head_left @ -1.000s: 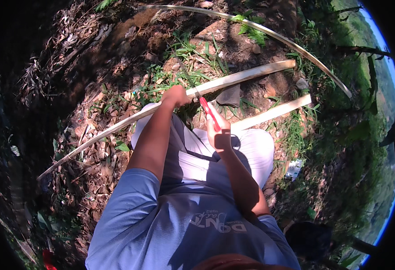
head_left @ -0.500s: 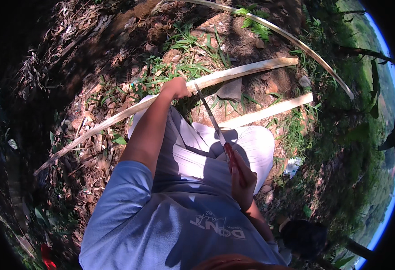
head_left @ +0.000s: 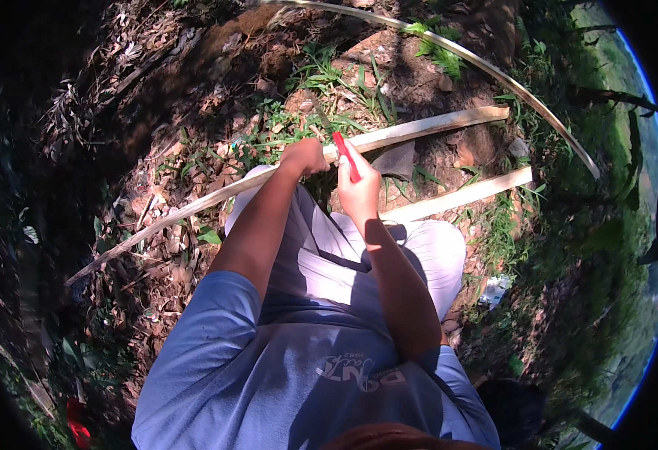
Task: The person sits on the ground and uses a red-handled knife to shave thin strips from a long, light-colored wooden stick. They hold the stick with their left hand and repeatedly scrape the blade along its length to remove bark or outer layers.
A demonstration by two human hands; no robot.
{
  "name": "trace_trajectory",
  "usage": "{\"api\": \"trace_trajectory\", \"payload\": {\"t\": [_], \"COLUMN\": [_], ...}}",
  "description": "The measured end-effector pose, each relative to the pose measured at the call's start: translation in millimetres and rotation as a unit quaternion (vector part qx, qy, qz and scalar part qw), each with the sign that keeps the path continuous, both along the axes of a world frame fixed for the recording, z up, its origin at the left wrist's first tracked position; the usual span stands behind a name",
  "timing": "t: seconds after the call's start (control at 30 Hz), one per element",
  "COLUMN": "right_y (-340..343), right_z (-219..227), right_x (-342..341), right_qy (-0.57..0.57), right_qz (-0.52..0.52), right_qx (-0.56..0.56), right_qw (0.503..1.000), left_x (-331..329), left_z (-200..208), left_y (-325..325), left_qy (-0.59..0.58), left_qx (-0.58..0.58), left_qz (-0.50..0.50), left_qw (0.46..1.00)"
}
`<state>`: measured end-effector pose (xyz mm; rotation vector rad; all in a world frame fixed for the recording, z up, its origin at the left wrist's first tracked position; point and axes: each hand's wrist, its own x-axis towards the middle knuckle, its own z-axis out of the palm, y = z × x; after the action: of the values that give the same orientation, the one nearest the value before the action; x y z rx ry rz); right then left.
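My left hand (head_left: 305, 157) is closed around a long pale wooden strip (head_left: 426, 126), which runs from the lower left across my lap toward the upper right. Just right of it, my right hand (head_left: 360, 186) grips the red handle (head_left: 345, 156) of a long, narrow-bladed tool. Its blade (head_left: 320, 112) points up and away across the strip, blurred against the grass; whether it is a saw or a knife, I cannot tell. A second, shorter pale strip (head_left: 464, 195) lies on the ground beyond my right knee.
A long curved strip (head_left: 509, 79) arcs over the ground at the far side. A flat grey stone (head_left: 395, 160) lies under the held strip. Grass, ferns (head_left: 443, 54) and dry leaves cover the soil. Something red (head_left: 77, 424) is at the lower left.
My right hand has moved up and forward from my lap, bringing the tool across the strip beside my left hand. My left hand keeps its grip on the strip.
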<state>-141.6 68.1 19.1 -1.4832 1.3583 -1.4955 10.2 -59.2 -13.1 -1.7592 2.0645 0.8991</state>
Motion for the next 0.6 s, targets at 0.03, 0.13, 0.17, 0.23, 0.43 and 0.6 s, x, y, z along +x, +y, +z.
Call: {"api": "trace_trajectory", "payload": {"t": [0.03,0.13,0.17,0.23,0.43,0.6], "right_y": [-6.5,-15.0,-14.5,-14.0,23.6,114.4], "right_z": [-2.9,-3.3,-7.2,-14.4,-2.8,25.6], "right_x": [2.5,3.4,2.3,-3.2,-14.5,-51.4], "right_qy": [0.004,-0.004,-0.003,-0.01,0.003,0.092], "right_qz": [-0.003,-0.005,-0.009,-0.01,0.012,0.008], "right_qx": [-0.003,0.007,-0.011,-0.017,0.019,0.142], "right_qw": [1.0,1.0,1.0,1.0,1.0,0.985], "left_x": [0.5,0.5,-1.7,-3.7,-7.6,3.8], "left_z": [2.9,-4.6,-9.1,-9.9,22.0,11.8], "left_y": [-0.5,20.8,35.7,39.2,15.1,2.9], "left_qy": [0.006,0.006,0.003,-0.005,-0.015,-0.001], "left_qx": [0.015,-0.192,-0.296,-0.301,-0.091,-0.061], "left_qz": [0.002,0.006,0.008,0.01,0.036,0.029], "left_qw": [1.0,0.981,0.955,0.954,0.995,0.998]}}
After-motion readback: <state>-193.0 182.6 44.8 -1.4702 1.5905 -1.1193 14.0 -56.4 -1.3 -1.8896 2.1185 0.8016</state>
